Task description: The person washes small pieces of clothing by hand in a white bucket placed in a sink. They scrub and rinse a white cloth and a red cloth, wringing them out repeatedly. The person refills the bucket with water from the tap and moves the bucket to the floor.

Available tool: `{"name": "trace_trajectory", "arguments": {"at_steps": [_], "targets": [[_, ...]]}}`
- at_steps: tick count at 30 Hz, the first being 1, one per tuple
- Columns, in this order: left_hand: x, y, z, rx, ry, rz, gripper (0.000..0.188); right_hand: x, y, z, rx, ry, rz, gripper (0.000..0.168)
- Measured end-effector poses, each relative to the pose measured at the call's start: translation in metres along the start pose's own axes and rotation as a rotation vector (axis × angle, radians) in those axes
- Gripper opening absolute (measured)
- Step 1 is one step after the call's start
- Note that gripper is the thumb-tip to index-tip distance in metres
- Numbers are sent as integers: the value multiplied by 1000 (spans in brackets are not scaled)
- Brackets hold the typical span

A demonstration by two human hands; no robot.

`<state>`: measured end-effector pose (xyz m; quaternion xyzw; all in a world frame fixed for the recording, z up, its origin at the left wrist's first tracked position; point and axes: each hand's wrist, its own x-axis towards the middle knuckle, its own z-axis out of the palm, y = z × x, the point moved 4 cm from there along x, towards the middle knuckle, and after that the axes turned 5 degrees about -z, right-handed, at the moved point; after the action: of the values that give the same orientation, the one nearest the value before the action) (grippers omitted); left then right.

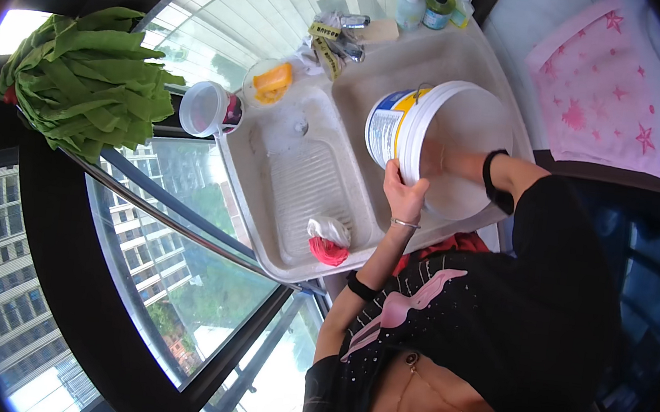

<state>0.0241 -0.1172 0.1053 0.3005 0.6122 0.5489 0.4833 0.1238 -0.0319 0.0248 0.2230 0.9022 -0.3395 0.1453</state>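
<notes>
A white plastic bucket (383,127) with a blue and yellow label lies tilted over the right basin of a double laundry sink (364,167), its mouth facing right. My left hand (405,193) grips the bucket's rim on the side near my body, thumb over the edge. My right hand (440,159) reaches inside the bucket; its fingers are blurred, and whether they hold a cloth or anything else cannot be made out. In the left basin, which has a ribbed washboard floor, lie a white and red bundle of wet cloth (329,241) and some suds near the drain.
A clear plastic tub (201,109) and a dish with orange soap (272,82) stand at the sink's left rim. Crumpled packets (329,40) and pump bottles (439,6) line the far edge. A green strip mop head (92,81) hangs left; a pink star-patterned towel (604,90) lies right.
</notes>
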Motion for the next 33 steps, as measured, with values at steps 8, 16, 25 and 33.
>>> {"name": "trace_trajectory", "arguments": {"at_steps": [8, 16, 25, 33], "targets": [[18, -4, -5, 69, 218, 39, 25, -25, -44, 9, 482, 95, -17, 28], [15, 5, 6, -30, 157, -89, 28, -71, 25, 27, -256, -115, 341, 42], [-1, 8, -11, 25, -28, -76, 25, -4, 47, -3, 511, 532, 406, 24], [19, -21, -21, -257, 23, -153, 26, 19, -5, 76, 1783, -191, 506, 13]]}}
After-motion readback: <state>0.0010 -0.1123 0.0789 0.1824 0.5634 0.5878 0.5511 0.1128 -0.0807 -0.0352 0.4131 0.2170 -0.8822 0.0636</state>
